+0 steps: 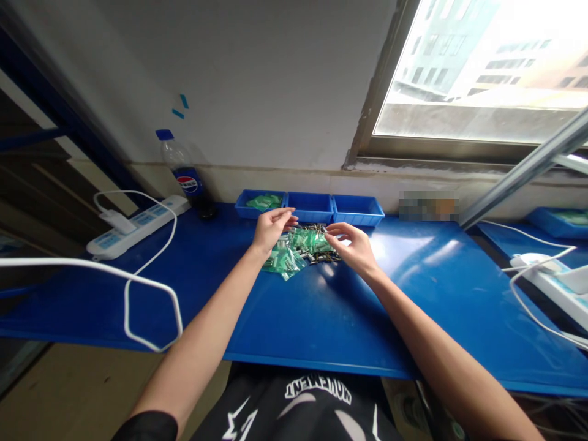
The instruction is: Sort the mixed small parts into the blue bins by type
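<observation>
Hands [270, 231] around green packets [307, 241], Pepsi bottle [187, 181] leftward, “MOVEMENT” shirt [319, 398] below

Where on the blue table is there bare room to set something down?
Bare table shows between the green bags and the front edge; left of the left hand, up to the white cable; and right of the right hand, toward the pole. Crowded: between the hands, with bags and metal pieces, trays close behind; back left, with bottle and power strip.
</observation>
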